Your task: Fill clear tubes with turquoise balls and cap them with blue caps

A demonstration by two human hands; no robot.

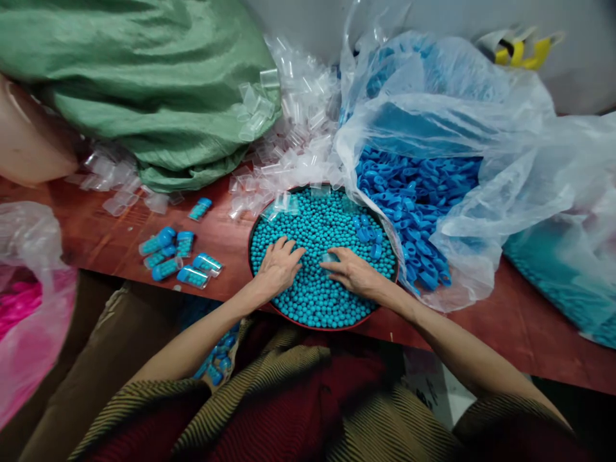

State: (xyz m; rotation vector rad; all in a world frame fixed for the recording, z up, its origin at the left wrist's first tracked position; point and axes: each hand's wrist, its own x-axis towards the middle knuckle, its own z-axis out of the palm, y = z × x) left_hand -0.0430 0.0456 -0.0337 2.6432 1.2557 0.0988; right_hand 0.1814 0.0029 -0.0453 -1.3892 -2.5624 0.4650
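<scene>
While both hands work over the round tray (pixel 332 328), I read it like a clock from where I stand, 12 o'clock pointing away from the worker. The tray is full of turquoise beads (pixel 312 308). The right hand (pixel 359 273) reaches in from 4 o'clock, thumb and fingers drawn narrow around what looks to be 1 small clear tube (pixel 329 259). That tube sits near the tray's middle, at about 10 o'clock from the right palm, just above the beads or touching them. It's so small and see-through that I can't tell how its long axis runs or where its mouth faces.

What matters most is the gap between the 2 hands: the left hand (pixel 279 266) lies at 9 o'clock from the tube, fingertips a short strip of beads away, so the right is nearer. The left fingers are loosely bent over the beads; whether they pinch any, I can't tell.

Loose blue caps (pixel 368 234) lie on the beads toward 2 o'clock, and more clear tubes (pixel 286 204) at 11. Outside the tray, capped tubes (pixel 193 276) full of beads lie on the table (pixel 115 244) at 9 o'clock.
</scene>
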